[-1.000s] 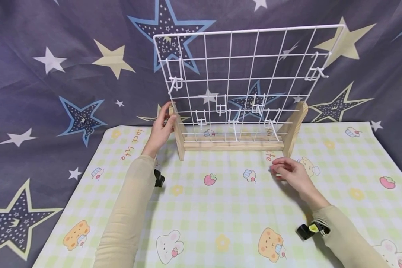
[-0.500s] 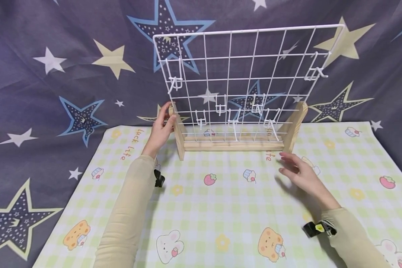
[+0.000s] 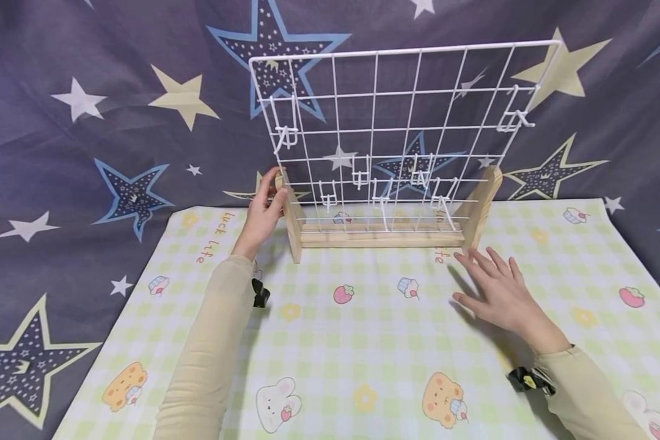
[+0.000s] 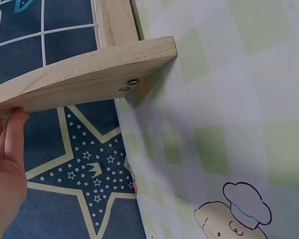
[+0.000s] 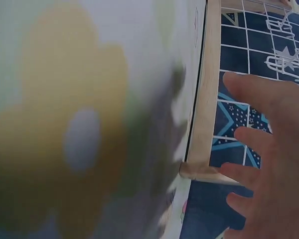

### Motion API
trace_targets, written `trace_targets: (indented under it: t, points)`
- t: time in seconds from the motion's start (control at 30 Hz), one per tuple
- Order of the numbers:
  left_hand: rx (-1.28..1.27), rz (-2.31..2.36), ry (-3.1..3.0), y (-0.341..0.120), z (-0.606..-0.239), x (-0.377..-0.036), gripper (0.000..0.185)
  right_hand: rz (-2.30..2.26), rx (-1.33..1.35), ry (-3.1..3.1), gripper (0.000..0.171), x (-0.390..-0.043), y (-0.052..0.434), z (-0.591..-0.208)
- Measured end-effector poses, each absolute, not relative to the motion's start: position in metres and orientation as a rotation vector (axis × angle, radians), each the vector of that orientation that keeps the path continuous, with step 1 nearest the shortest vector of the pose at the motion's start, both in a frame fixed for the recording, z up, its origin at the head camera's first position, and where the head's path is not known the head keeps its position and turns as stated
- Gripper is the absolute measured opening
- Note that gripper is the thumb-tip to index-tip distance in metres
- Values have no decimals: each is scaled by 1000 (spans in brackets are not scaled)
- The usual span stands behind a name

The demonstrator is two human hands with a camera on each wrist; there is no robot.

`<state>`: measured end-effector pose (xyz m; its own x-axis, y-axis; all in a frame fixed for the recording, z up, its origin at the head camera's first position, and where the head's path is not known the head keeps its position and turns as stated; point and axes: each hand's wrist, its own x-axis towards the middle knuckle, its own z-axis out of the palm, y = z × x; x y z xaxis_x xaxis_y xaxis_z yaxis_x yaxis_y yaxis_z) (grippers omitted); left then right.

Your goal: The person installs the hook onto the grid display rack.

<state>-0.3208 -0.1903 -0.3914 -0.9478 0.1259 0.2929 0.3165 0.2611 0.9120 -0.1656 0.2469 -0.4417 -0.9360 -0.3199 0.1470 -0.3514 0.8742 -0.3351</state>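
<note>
A white wire grid rack (image 3: 404, 51) stands upright in a wooden stand toward the back of the table. Several white hooks (image 3: 287, 135) hang on the grid, in its lower part and by both side edges. My left hand (image 3: 263, 217) grips the upper part of the left side board (image 3: 291, 223), thumb on the near side. In the left wrist view, fingers (image 4: 16, 134) touch that board's outer face, near two metal screws (image 4: 133, 82). My right hand (image 3: 503, 296), fingers spread and holding nothing, hovers in front of the right side board (image 3: 483, 205).
A green-and-white checked cloth (image 3: 319, 342) with cartoon prints covers the table. Behind it hangs a dark star-patterned curtain (image 3: 143, 36), close at the rack's back. A wooden crossbar (image 3: 382, 239) joins the two side boards low down.
My right hand has moved a little to the right, and its fingers have gone from loosely curled to spread. The left hand and the rack stay in place.
</note>
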Motion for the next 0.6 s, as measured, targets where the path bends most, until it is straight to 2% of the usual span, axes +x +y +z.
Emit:
trace_targets:
  t: [0.27, 0.37, 0.6]
  points:
    - [-374, -1798, -2418, -190, -375, -307, 52, 405, 405, -3001, 71, -164, 265, -445]
    - [-351, -1660, -2491, -190, -372, -302, 54, 378, 345, -3023, 72, -166, 273, -445]
    - [-416, -1174, -2660, -210, -389, -294, 57, 331, 279, -3016, 72, -172, 290, -444]
